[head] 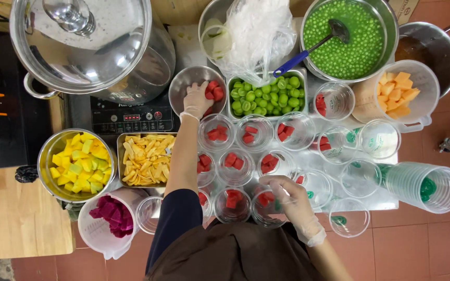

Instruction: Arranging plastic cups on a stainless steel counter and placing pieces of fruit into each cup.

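Observation:
Both my hands wear thin clear gloves. My left hand (196, 100) reaches into a round metal bowl (183, 83) of red fruit cubes (213, 89), its fingers curled onto the cubes. My right hand (289, 196) hovers with bunched fingers over a clear plastic cup (264, 208) in the nearest row. I cannot see whether it holds anything. Several clear cups (235, 161) stand in rows on the metal counter, most with a few red cubes inside; the ones on the right (360, 179) hold none.
A tray of green balls (266, 96), a pot of small green pearls with a blue-handled ladle (345, 39), a jug of orange cubes (399, 93), stacked cups (423, 187), yellow fruit bowl (79, 164), yellow strips tray (144, 158), magenta cubes jug (111, 216), a large lidded pot (89, 47).

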